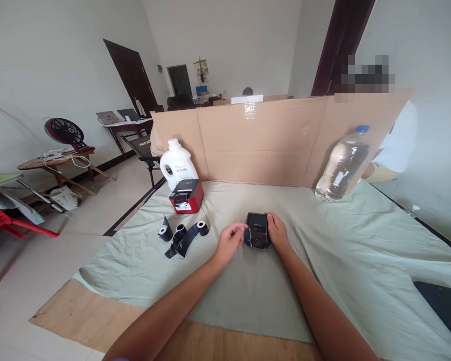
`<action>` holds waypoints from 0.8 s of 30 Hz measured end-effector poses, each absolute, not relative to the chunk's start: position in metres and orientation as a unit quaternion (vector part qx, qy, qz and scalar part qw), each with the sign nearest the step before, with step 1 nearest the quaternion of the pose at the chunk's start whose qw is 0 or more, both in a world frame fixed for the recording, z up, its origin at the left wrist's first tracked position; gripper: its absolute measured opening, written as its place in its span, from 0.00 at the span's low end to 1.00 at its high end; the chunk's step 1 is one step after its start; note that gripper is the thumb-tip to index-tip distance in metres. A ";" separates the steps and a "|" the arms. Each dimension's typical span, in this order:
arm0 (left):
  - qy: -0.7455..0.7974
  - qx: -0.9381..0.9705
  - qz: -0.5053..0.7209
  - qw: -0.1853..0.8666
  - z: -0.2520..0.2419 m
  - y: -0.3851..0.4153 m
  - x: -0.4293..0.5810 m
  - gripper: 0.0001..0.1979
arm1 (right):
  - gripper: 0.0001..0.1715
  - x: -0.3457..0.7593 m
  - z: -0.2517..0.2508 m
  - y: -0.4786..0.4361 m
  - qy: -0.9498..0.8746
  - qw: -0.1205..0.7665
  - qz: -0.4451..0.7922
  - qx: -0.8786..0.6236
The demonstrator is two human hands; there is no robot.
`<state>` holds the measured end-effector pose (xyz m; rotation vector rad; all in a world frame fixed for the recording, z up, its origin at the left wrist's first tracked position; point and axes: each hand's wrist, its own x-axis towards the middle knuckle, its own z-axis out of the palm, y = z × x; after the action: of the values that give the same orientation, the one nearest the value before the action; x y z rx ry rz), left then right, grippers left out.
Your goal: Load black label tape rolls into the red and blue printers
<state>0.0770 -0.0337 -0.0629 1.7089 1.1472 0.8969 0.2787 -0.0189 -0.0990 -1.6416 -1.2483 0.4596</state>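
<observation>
A small black portable printer (257, 228) lies on the pale green cloth in front of me. My right hand (277, 229) grips it along its right side, thumb near the top edge. My left hand (231, 240) is at its left edge, index finger stretched to the casing, the other fingers loosely bent and nothing visible in them. To the left lie several black rolls, among them one roll (165, 232) with a loose end and another roll (202, 228) with its strip unwound. Behind them stands a red and black label printer (188, 195).
A white jug (178, 163) stands behind the red printer. An upright cardboard sheet (255, 145) closes off the back. A large clear bottle (342, 165) with a blue cap leans at the right, near a person's arm (383, 173). A dark flat object (443, 306) lies front right.
</observation>
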 end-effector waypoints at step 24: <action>0.473 0.853 0.132 0.178 -0.077 -0.003 0.077 0.27 | 0.31 0.258 -0.091 -0.025 -0.483 0.504 0.166 -0.697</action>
<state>0.0770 -0.0034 -0.0768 2.4124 1.3379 0.3734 0.2582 -0.0248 -0.0911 -1.6822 -1.1659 0.4009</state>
